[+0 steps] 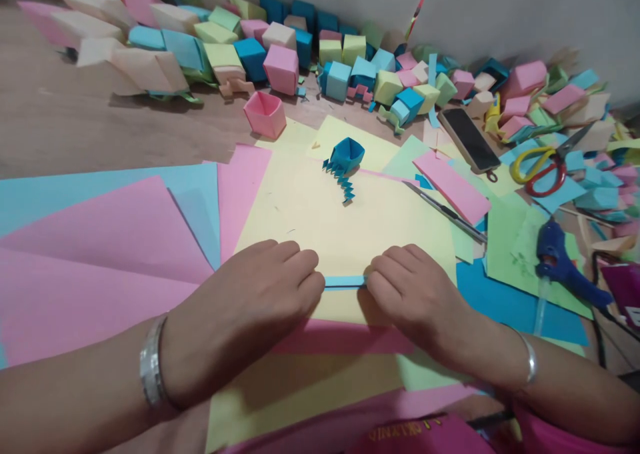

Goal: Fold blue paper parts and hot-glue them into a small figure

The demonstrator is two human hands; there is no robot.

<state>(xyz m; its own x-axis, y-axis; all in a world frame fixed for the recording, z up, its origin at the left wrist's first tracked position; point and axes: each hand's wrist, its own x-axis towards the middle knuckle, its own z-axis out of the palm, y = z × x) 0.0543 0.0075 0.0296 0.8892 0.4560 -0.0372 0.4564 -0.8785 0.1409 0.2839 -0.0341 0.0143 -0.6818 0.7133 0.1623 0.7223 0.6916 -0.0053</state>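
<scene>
Between my two hands stretches a narrow light-blue paper strip (345, 282) with a dark line along its length. My left hand (265, 294) grips its left end, fingers curled over it. At the other end, my right hand (415, 287) is closed on the strip in the same way. Both hands rest low over a pale yellow paper sheet (300, 207). Beyond them on this sheet stand a small dark-blue folded paper box (348, 154) and a zigzag-folded blue paper strip (343, 182) touching it. The fingertips are hidden beneath the hands.
A pink paper box (266, 115) stands behind the sheets. Rightward lie a utility knife (445, 211), a phone (469, 141), scissors (547, 164) and a blue glue gun (565, 261). Several folded paper boxes (281, 69) line the wall. Pink sheets (100, 261) spread at left.
</scene>
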